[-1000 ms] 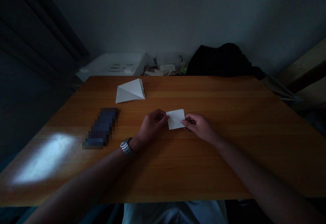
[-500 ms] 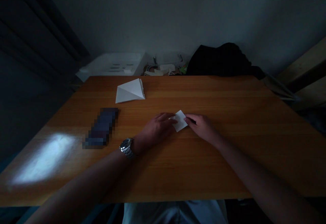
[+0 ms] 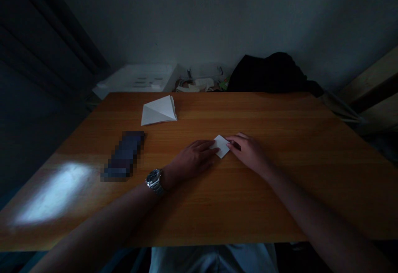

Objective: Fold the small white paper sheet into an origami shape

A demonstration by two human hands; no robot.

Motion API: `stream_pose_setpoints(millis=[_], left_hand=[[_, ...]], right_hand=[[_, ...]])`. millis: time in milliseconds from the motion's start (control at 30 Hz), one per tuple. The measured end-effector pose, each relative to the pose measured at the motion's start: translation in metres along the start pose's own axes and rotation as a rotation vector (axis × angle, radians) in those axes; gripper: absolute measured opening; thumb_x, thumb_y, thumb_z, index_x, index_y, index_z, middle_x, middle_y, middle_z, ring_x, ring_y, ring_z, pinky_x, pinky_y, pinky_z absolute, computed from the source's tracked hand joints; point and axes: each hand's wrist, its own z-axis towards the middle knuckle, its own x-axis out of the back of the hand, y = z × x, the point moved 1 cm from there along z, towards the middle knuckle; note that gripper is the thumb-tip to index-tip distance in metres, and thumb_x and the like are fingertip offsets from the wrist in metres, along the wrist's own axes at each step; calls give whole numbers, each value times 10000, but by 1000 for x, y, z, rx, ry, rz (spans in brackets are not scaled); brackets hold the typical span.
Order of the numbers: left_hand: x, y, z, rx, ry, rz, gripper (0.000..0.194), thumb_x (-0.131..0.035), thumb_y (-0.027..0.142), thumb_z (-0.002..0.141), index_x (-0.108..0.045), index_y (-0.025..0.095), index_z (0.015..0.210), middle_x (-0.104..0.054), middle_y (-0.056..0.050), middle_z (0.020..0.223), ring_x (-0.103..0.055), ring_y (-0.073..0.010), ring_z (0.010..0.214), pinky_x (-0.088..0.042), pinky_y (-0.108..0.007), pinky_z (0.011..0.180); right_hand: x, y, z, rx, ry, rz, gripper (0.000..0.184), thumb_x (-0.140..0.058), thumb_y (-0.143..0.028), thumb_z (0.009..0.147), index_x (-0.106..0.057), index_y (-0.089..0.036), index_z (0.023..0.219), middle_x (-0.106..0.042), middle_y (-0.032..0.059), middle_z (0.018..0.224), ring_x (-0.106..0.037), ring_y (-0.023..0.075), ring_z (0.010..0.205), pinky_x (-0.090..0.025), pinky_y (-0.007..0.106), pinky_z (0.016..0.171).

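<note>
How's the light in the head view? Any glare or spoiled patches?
Head view: dim overall, with a bright glare patch at the near left of the table; head view: the dark object right of it is pixelated, detail lost; head view: the small white paper is clear of the glare.

Paper between left hand and right hand

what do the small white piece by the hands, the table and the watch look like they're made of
Small white piece: probably matte paper; it looks thin and flat, with no shine.
Table: wood or wood-look laminate, fairly smooth; brown grain streaks and a bright glare at the left show it.
Watch: likely shiny metal, judging by the silvery, linked band.
</note>
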Motion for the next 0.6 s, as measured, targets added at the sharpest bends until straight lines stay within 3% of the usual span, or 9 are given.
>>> stream_pose_setpoints(millis=[133, 300, 600], left_hand=[[1, 1, 0, -8, -7, 14, 462, -511, 403, 1041, -539, 231, 1469, -486, -122, 1547, -454, -290, 1430, -404, -503, 1188], [4, 4, 1, -19, -32, 49, 485, -518, 407, 1039, -520, 220, 1487, -488, -128, 1551, -423, -302, 1459, -359, -530, 1211], [2, 6, -2, -16, -56, 119, 565, -496, 474, 1039, -455, 198, 1531, -430, -139, 1593, -402, -307, 1478, -346, -500, 1222]], right_hand=[[3, 0, 0, 88, 26, -24, 266, -576, -224, 997, -705, -199, 1228, -703, 99, 1083, -669, 245, 1004, -566, 409, 898], [2, 0, -2, 254, -96, -1, 336, -519, -219, 1025, -664, -219, 1328, -668, 102, 1354, -624, 249, 1255, -520, 455, 1086], [-4, 8, -7, 219, -261, 10, 445, -487, -239, 1027, -563, -224, 1465, -533, 90, 1533, -513, 243, 1415, -437, 464, 1188]])
